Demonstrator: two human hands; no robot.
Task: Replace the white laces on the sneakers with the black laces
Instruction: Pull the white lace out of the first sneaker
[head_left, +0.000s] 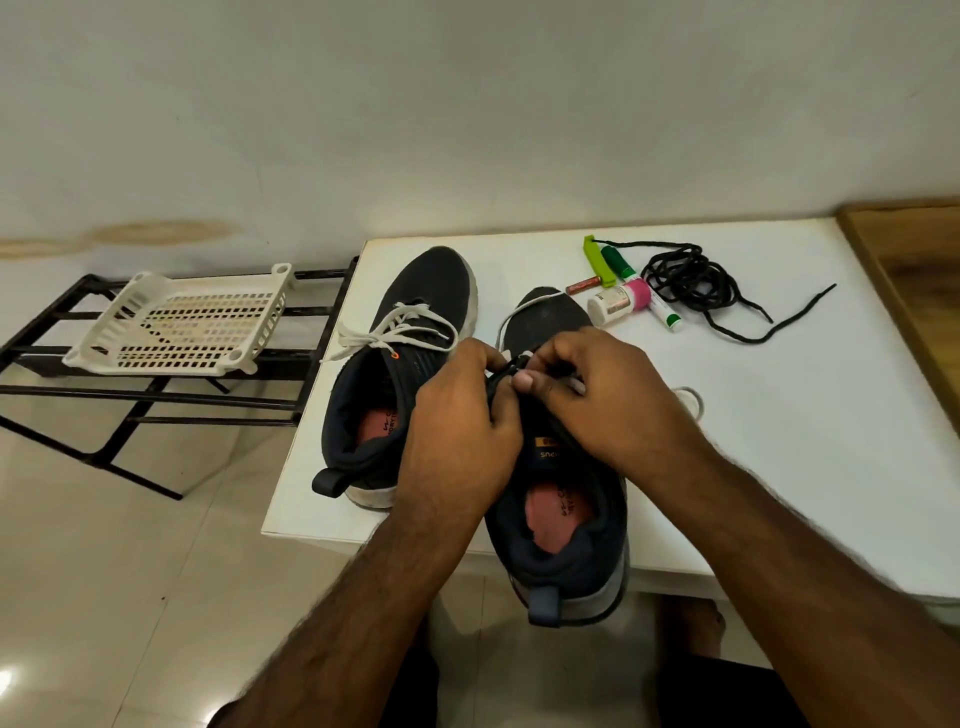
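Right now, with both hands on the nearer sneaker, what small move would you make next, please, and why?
Probably keep drawing the white lace out of the nearer sneaker: the left hand and right hand pinch at its eyelets, white lace remains threaded toward its toe, and the black laces lie unused.

- We're in a home, by the look of it: glossy tiled floor (130, 597) and a plain, stained white wall (363, 130).
- We see a black metal shoe rack (171, 395) carrying a white plastic tray (182, 325).
- Beside it, a small white table (779, 441) strewn with household odds and ends.
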